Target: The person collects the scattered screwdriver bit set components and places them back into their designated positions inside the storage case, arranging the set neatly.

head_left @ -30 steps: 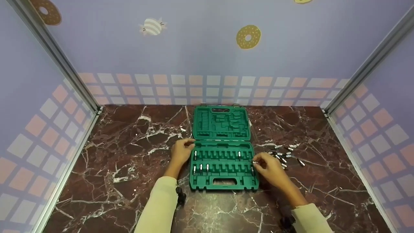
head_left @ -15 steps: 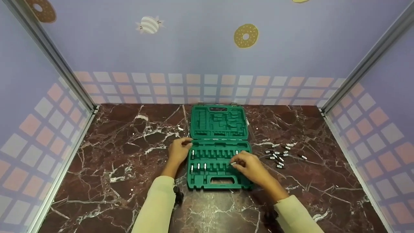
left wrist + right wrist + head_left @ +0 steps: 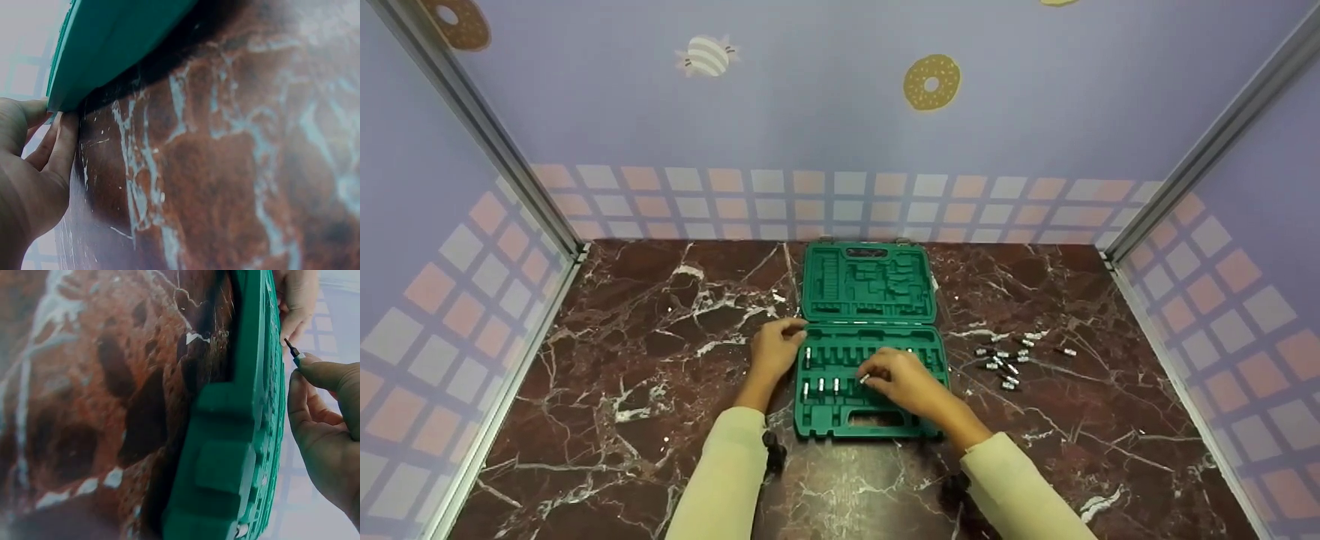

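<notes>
An open green tool case (image 3: 870, 433) lies on the marbled table, its lid folded back toward the wall. My right hand (image 3: 911, 386) is over the case's lower row of slots. Between thumb and fingertips it pinches a small bit socket (image 3: 293, 349), silver at one end with a thin dark tip. At the case's left edge, my left hand (image 3: 775, 351) grips the side with thumb and fingers, as the left wrist view (image 3: 34, 169) shows. Several bit sockets stand in slots, among them a lower-row bit socket (image 3: 821, 386) and an upper-left bit socket (image 3: 808, 358).
Several loose bit sockets (image 3: 1001, 364) are scattered in a pile right of the case, with a single bit socket (image 3: 1065, 351) farther right. The lid (image 3: 870, 281) has moulded recesses. Patterned panels (image 3: 840, 199) enclose the table at the back and both sides.
My right hand has carried the bit socket left from the case's right edge to the middle of the lower row. One loose bit socket has rolled slightly back. The left hand stays put.
</notes>
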Demonstrator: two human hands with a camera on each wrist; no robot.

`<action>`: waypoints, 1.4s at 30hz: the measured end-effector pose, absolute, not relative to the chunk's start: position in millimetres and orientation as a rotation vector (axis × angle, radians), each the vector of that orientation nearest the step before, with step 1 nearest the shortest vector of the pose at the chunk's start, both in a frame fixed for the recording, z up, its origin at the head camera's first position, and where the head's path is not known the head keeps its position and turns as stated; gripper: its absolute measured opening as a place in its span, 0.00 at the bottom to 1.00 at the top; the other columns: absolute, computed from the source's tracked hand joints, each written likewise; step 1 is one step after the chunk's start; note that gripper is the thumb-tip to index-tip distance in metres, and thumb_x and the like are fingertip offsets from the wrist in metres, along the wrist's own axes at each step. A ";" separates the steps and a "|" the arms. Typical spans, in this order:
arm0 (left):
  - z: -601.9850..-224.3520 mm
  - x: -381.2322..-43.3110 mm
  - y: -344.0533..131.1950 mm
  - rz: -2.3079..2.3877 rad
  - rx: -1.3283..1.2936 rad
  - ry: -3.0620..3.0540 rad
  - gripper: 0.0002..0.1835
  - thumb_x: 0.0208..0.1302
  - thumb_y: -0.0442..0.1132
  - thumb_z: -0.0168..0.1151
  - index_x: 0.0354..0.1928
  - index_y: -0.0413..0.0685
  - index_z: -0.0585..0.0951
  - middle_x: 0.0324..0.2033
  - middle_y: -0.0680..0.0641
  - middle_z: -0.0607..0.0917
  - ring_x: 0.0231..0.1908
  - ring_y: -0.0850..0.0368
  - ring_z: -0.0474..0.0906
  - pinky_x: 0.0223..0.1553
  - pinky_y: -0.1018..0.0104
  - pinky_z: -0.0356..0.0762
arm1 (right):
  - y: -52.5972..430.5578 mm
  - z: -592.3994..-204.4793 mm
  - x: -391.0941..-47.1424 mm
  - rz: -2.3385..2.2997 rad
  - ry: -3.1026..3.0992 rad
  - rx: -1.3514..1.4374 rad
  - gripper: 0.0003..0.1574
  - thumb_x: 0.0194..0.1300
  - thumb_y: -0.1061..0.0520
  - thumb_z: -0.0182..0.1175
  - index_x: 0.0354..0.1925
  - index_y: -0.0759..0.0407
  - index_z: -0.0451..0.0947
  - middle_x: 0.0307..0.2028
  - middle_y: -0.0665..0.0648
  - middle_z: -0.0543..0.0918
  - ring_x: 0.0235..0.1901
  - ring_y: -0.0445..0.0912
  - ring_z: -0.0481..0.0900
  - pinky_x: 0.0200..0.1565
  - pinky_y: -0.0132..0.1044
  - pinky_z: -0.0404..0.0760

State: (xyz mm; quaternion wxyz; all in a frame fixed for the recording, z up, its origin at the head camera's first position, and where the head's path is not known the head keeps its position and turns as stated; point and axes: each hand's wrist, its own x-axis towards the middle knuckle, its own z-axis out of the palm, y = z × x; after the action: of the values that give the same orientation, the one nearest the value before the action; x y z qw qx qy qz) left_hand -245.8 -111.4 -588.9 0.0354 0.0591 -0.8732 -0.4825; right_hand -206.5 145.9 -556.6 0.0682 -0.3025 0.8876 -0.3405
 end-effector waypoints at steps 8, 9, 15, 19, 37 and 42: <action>-589.7 -245.7 -111.6 -1.501 0.154 -2.657 0.11 0.71 0.36 0.66 0.52 0.48 0.89 0.45 0.45 0.91 0.47 0.46 0.87 0.50 0.47 0.83 | 130.6 -555.8 -213.5 -0.995 2.614 -0.928 0.06 0.68 0.64 0.67 0.44 0.58 0.86 0.41 0.55 0.89 0.40 0.46 0.87 0.44 0.39 0.86; -590.1 -245.8 -111.4 -1.497 0.151 -2.655 0.11 0.71 0.36 0.66 0.52 0.48 0.89 0.45 0.44 0.91 0.47 0.45 0.87 0.50 0.47 0.83 | 129.1 -555.8 -213.7 -0.986 2.612 -0.920 0.06 0.68 0.64 0.67 0.43 0.57 0.86 0.41 0.55 0.89 0.41 0.46 0.87 0.44 0.39 0.86; -589.8 -245.6 -110.9 -1.499 0.152 -2.656 0.11 0.71 0.35 0.66 0.52 0.48 0.89 0.44 0.44 0.91 0.47 0.45 0.87 0.50 0.48 0.83 | 123.0 -556.2 -214.1 -0.942 2.613 -0.935 0.05 0.68 0.63 0.68 0.43 0.58 0.87 0.41 0.56 0.90 0.41 0.47 0.89 0.45 0.40 0.87; -588.2 -245.4 -111.0 -1.511 0.156 -2.659 0.11 0.72 0.35 0.66 0.53 0.48 0.89 0.45 0.44 0.90 0.47 0.45 0.87 0.50 0.48 0.83 | 121.1 -557.4 -214.6 -0.912 2.645 -0.998 0.05 0.67 0.63 0.69 0.42 0.58 0.88 0.40 0.56 0.90 0.39 0.47 0.88 0.43 0.39 0.87; -590.6 -246.4 -110.5 -1.506 0.187 -2.664 0.11 0.71 0.37 0.66 0.52 0.50 0.89 0.45 0.45 0.90 0.48 0.46 0.87 0.51 0.48 0.83 | 113.7 -561.2 -213.3 -0.994 2.695 -0.801 0.08 0.64 0.64 0.72 0.42 0.60 0.85 0.40 0.58 0.82 0.40 0.51 0.84 0.43 0.44 0.86; -590.5 -247.1 -110.5 -1.486 0.203 -2.674 0.10 0.71 0.37 0.67 0.51 0.51 0.90 0.44 0.46 0.91 0.46 0.47 0.87 0.50 0.49 0.83 | 111.8 -560.1 -215.6 -0.996 2.680 -0.720 0.09 0.63 0.63 0.73 0.41 0.60 0.84 0.39 0.58 0.82 0.40 0.50 0.82 0.43 0.44 0.85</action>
State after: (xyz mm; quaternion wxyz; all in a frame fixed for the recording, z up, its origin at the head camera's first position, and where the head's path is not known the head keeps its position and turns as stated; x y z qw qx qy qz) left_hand -247.1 -110.5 -590.5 0.0378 0.0662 -0.8715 -0.4844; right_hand -215.6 111.8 -560.1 0.0963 -0.2429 0.9048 -0.3363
